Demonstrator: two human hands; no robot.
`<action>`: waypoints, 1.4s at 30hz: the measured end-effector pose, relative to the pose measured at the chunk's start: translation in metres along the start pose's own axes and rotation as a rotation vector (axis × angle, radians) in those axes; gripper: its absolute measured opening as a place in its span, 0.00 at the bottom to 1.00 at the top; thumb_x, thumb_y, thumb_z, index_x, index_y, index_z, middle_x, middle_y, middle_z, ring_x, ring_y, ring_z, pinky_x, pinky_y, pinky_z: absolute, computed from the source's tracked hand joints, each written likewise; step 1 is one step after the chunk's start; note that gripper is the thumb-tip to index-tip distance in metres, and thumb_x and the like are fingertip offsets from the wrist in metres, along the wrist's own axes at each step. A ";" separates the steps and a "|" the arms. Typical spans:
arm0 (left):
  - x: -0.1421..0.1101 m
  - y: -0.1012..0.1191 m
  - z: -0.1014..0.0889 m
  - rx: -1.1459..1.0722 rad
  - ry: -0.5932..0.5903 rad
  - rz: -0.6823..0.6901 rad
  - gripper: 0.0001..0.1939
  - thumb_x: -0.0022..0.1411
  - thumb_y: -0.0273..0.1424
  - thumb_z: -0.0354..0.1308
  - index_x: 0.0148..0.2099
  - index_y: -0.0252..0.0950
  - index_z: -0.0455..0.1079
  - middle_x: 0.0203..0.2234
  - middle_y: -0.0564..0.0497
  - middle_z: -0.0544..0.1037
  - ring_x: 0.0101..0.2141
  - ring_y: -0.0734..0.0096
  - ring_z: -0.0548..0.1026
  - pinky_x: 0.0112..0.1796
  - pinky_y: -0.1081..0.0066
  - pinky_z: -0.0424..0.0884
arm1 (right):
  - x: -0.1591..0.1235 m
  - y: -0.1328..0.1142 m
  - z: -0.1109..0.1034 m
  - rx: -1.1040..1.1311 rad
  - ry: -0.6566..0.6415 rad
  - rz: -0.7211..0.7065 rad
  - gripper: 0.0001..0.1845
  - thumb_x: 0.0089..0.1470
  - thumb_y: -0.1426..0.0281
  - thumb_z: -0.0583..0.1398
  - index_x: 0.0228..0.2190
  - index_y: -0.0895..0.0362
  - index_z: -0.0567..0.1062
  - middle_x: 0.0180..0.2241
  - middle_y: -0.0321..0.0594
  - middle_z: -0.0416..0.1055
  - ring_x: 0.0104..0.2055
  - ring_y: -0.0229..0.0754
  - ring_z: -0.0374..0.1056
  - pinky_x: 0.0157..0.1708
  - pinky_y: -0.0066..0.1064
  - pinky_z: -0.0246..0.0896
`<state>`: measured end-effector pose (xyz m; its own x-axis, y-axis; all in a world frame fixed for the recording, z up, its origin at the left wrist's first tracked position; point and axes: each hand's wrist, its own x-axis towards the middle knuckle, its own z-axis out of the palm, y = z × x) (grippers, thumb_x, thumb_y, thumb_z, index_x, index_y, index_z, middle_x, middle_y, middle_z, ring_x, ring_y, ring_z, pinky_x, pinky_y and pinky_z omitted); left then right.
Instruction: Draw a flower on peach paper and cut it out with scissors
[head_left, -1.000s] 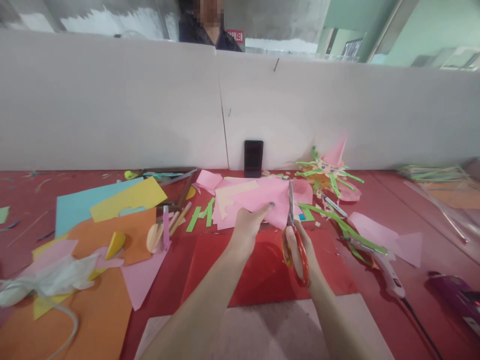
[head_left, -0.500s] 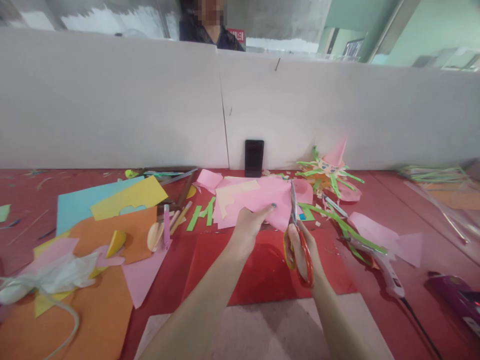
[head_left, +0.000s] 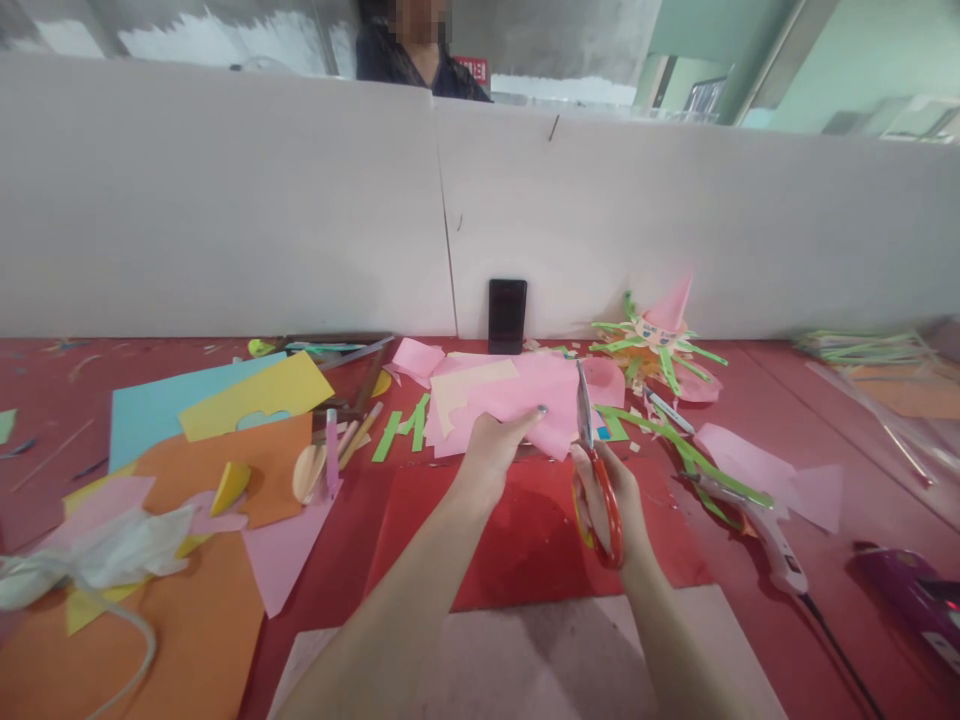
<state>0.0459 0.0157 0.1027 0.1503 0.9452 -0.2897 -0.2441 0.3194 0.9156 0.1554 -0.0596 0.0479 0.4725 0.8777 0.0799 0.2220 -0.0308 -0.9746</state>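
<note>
My left hand [head_left: 491, 450] pinches the near edge of a pink sheet of paper [head_left: 517, 400] and holds it just above the red table. My right hand [head_left: 611, 500] grips red-handled scissors [head_left: 592, 460] with its fingers through the loops. The blades point away from me along the sheet's right edge. A red sheet [head_left: 525, 540] lies under both hands.
Blue, yellow and orange sheets [head_left: 217, 430] lie at left with pencils [head_left: 345, 440] and green strips. A black phone [head_left: 508, 315] leans on the white partition [head_left: 225, 200]. A pink-and-green paper figure [head_left: 660, 340] and a glue gun [head_left: 772, 540] lie at right. A person sits behind the partition.
The scissors' blades have closed a little and my right hand has shifted slightly along the pink sheet's edge. My left hand keeps its pinch on the sheet.
</note>
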 end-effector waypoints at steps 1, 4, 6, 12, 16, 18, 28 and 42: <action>0.002 0.000 -0.002 -0.002 -0.003 0.003 0.15 0.40 0.32 0.66 0.32 0.29 0.74 0.28 0.44 0.79 0.27 0.65 0.76 0.27 0.69 0.75 | 0.002 0.001 -0.001 -0.027 0.015 -0.002 0.23 0.47 0.49 0.54 0.33 0.56 0.70 0.15 0.29 0.59 0.14 0.32 0.53 0.15 0.24 0.51; 0.007 0.003 -0.008 0.004 -0.041 -0.010 0.15 0.40 0.32 0.66 0.32 0.30 0.74 0.29 0.44 0.79 0.27 0.66 0.76 0.28 0.68 0.75 | 0.008 0.002 -0.005 -0.143 0.095 -0.019 0.24 0.44 0.50 0.57 0.35 0.56 0.71 0.17 0.33 0.63 0.19 0.34 0.59 0.20 0.25 0.54; 0.010 0.006 -0.013 0.005 -0.059 -0.007 0.17 0.39 0.33 0.67 0.34 0.31 0.74 0.30 0.45 0.79 0.27 0.67 0.76 0.27 0.69 0.75 | 0.011 0.002 -0.009 -0.226 0.138 -0.005 0.23 0.44 0.51 0.58 0.35 0.56 0.71 0.20 0.35 0.66 0.21 0.36 0.61 0.22 0.26 0.55; 0.019 0.008 -0.026 -0.082 -0.198 -0.012 0.17 0.41 0.34 0.67 0.35 0.34 0.73 0.32 0.47 0.78 0.27 0.72 0.75 0.30 0.69 0.75 | 0.019 0.010 -0.019 -0.442 0.194 0.032 0.28 0.45 0.59 0.58 0.49 0.52 0.65 0.32 0.41 0.72 0.29 0.43 0.67 0.24 0.28 0.53; 0.022 0.005 -0.030 -0.246 -0.304 -0.054 0.13 0.44 0.32 0.66 0.33 0.34 0.71 0.31 0.49 0.78 0.29 0.72 0.75 0.36 0.69 0.74 | 0.024 0.021 -0.018 -0.570 0.185 -0.017 0.27 0.45 0.62 0.57 0.48 0.56 0.66 0.40 0.46 0.71 0.42 0.49 0.65 0.36 0.34 0.57; 0.021 0.003 -0.030 -0.315 -0.345 -0.065 0.12 0.44 0.32 0.65 0.32 0.34 0.71 0.31 0.48 0.78 0.32 0.71 0.75 0.38 0.69 0.73 | 0.026 0.025 -0.018 -0.591 0.155 -0.064 0.24 0.47 0.61 0.55 0.46 0.58 0.69 0.40 0.48 0.72 0.43 0.50 0.65 0.40 0.37 0.57; 0.019 -0.011 -0.030 -0.445 -0.508 -0.051 0.24 0.48 0.47 0.59 0.43 0.37 0.70 0.44 0.46 0.75 0.47 0.62 0.70 0.46 0.67 0.68 | 0.021 0.007 -0.022 -0.214 0.139 -0.051 0.17 0.49 0.58 0.56 0.34 0.57 0.75 0.36 0.42 0.74 0.38 0.44 0.69 0.42 0.34 0.59; 0.028 -0.030 -0.021 0.331 -0.398 0.109 0.21 0.44 0.40 0.64 0.41 0.35 0.72 0.41 0.44 0.76 0.43 0.57 0.72 0.45 0.61 0.67 | 0.016 -0.001 -0.007 0.285 -0.006 0.074 0.19 0.41 0.59 0.64 0.33 0.59 0.76 0.31 0.40 0.72 0.32 0.39 0.66 0.29 0.27 0.61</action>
<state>0.0377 0.0339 0.0608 0.5088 0.8527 -0.1189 0.0277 0.1218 0.9922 0.1692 -0.0487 0.0516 0.4728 0.8811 0.0060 -0.0619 0.0400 -0.9973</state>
